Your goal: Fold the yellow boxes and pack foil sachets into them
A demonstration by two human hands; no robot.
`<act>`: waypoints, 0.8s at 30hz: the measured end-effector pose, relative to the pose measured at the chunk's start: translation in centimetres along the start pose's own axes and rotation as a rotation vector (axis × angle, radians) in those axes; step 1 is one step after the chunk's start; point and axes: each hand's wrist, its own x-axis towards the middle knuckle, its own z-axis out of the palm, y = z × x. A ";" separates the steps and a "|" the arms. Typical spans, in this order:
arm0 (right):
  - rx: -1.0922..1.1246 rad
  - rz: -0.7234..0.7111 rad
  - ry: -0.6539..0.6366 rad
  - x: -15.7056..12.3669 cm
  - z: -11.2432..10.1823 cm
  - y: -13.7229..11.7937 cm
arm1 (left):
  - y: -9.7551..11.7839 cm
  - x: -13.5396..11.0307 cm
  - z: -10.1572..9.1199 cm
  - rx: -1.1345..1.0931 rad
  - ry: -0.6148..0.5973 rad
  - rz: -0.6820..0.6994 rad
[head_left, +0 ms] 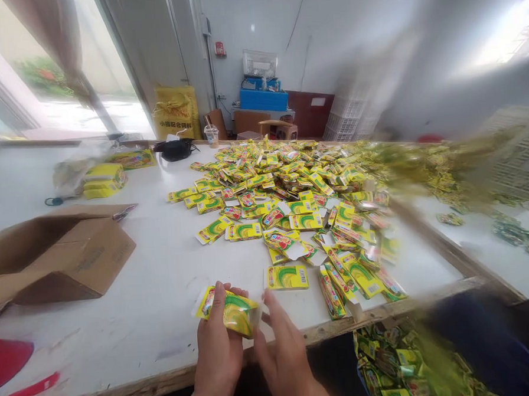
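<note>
A small yellow-and-green carton [237,313] lies in my left hand [221,342] above the near edge of the table. The left thumb presses on its upper face and the fingers wrap round from below. My right hand [283,345] is at the carton's right end, by a pale, blurred end flap. Its fingers are slightly bent and apart, with the thumb close to the carton's end; whether it touches is hard to make out. Just beyond the hands, a similar carton [287,277] rests flat on the table. A large heap of these cartons [285,179] spreads behind it, some with white flaps sticking out.
An open cardboard box [90,254] stands on the white table [164,321] at left. Behind it are stacked yellow packs [104,180], a black pouch [175,148] and a plastic cup [211,134]. Below the table's edge at right, a container holds many yellow-green packs [397,362].
</note>
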 end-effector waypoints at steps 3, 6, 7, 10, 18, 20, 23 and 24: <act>0.072 -0.011 0.059 0.1 0.1 0.5 | -0.5 -0.2 0.4 0.030 0.015 0.057; 0.124 -0.077 -0.028 0.4 0.2 0.3 | -1.0 -0.4 0.4 0.059 -0.013 0.053; 0.165 -0.093 -0.048 0.5 0.3 0.1 | -1.1 -0.5 0.4 0.080 -0.021 0.056; 0.268 -0.147 -0.012 0.9 0.6 -0.5 | -1.5 -0.8 0.2 0.170 -0.036 0.095; 0.285 -0.111 0.095 1.1 0.8 -0.7 | -1.5 -1.3 0.1 0.238 -0.156 0.161; 0.288 -0.169 0.102 0.9 0.5 -0.7 | -1.3 -1.1 0.1 0.199 -0.123 0.108; 0.270 -0.199 0.088 0.6 0.3 -0.4 | -1.3 -1.0 0.1 0.178 -0.126 0.076; 0.256 -0.190 0.080 0.5 0.2 -0.3 | -1.4 -1.1 0.0 0.196 -0.154 0.087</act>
